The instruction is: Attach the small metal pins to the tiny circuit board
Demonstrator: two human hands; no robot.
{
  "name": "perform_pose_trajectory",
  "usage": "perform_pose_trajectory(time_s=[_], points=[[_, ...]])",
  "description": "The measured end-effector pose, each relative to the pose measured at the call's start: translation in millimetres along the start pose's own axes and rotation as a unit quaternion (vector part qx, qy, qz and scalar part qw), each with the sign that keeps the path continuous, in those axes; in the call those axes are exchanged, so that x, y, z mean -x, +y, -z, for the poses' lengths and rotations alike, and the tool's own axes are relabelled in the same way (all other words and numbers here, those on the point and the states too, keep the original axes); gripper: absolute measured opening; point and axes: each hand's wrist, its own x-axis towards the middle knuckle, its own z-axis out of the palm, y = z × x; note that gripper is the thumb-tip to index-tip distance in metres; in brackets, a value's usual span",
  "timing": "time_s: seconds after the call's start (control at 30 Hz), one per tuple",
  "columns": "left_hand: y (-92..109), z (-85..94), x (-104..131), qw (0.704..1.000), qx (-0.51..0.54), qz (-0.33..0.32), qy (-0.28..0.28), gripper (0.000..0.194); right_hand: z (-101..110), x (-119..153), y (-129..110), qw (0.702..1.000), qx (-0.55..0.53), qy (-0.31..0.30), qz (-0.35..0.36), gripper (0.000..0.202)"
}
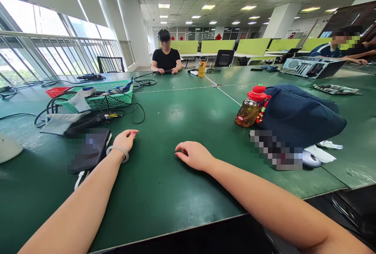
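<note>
My left hand (123,141), with a pale bangle (118,153) round the wrist, rests on the green table (164,191). Its fingers point right, loosely bent, and I see nothing in them. Just left of it lies a dark phone-like device (91,150), partly blurred, with a white cable (79,180) at its near end. My right hand (195,155) lies on the tabletop further right. Its fingers curl loosely, with a gap between thumb and forefinger and nothing held there.
A green basket (117,99) with gloves and cables stands at left. On the right are a red-lidded bottle (249,109), a dark blue cap-like cloth item (302,113) and a mouse (311,159). An open computer case (311,67) lies farther back. A person (166,58) sits opposite.
</note>
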Motion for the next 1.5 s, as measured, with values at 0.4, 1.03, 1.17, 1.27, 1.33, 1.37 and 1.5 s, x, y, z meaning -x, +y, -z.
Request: perform_pose_trajectory(time_s=[0.4,1.03,1.17,1.27,1.33,1.37,1.5], points=[[75.6,-16.5,87.3,0.911,0.268,-0.204,-0.238,0.034,-9.5,-6.8,11.3,0.999,-0.035,0.001,-0.034,0.038],[61.6,-36.0,78.7,0.825,0.45,-0.114,-0.323,0.034,1.4,0.4,4.4,0.988,-0.034,-0.13,0.082,0.071],[59.7,-37.3,74.3,0.845,0.429,-0.122,-0.294,0.034,5.0,1.1,-1.9,0.988,-0.028,-0.11,0.107,0.054],[60.1,-38.7,72.9,0.873,0.381,-0.132,-0.274,0.036,6.7,-1.4,3.2,0.992,-0.03,-0.077,0.097,0.044],[61.3,-39.0,73.0,0.889,0.348,-0.135,-0.265,0.037,4.3,-2.7,4.4,0.994,-0.019,-0.06,0.088,0.038],[62.0,-38.9,73.4,0.896,0.332,-0.135,-0.261,0.037,2.2,-3.1,4.2,0.995,-0.012,-0.053,0.084,0.033],[64.5,-37.4,75.8,0.922,0.276,-0.134,-0.235,0.036,-6.0,-4.1,1.3,0.996,0.007,-0.039,0.085,0.014]])
